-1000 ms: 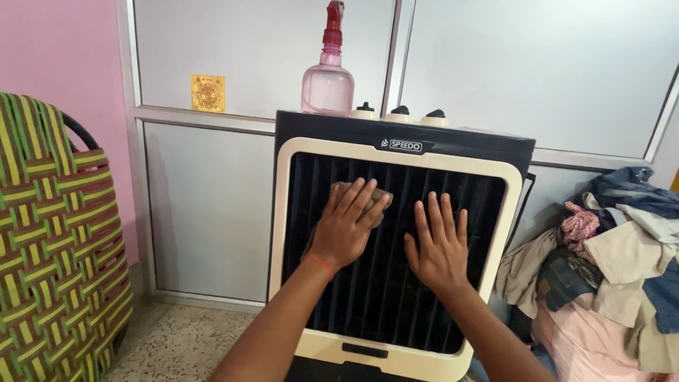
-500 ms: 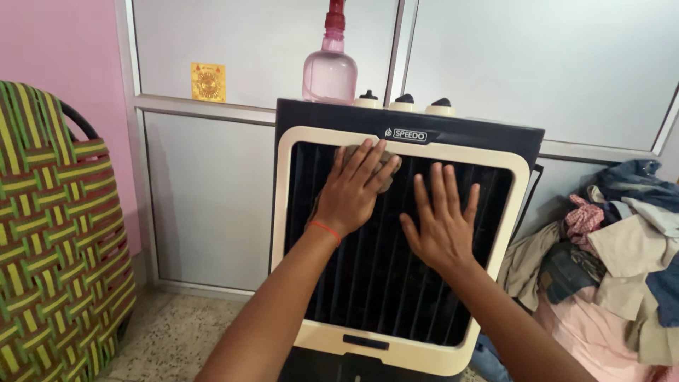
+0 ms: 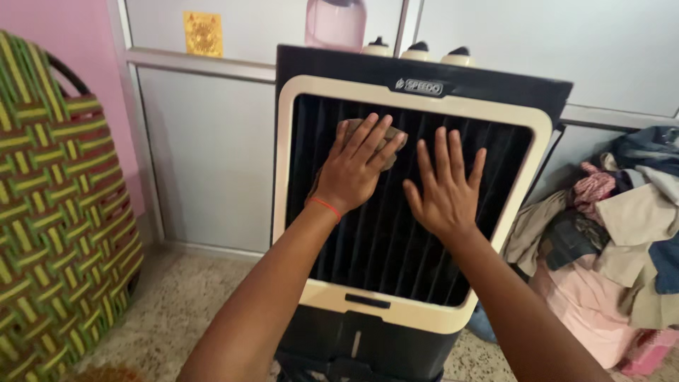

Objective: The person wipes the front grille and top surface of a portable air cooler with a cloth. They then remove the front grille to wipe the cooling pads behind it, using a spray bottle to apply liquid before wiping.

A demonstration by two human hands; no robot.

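Note:
A dark air cooler with a cream frame [image 3: 286,177] and black vertical louvres stands in front of me. My left hand [image 3: 353,168] presses a small brownish cloth [image 3: 387,139] flat against the upper louvres, fingers spread over it. My right hand [image 3: 444,185] lies flat and bare on the louvres just to the right, fingers apart, holding nothing. A thin red thread circles my left wrist.
A pink spray bottle [image 3: 335,22] and three knobs [image 3: 417,49] sit on the cooler's top. A green and yellow woven chair [image 3: 60,212] stands at the left. A heap of clothes [image 3: 622,233] lies at the right. Grey panelled wall behind; speckled floor [image 3: 177,311] below.
My left hand slid the cloth up the louvres and then a little back down. The camera tilted downward, so the cooler's base shows and the bottle is cut off at the top.

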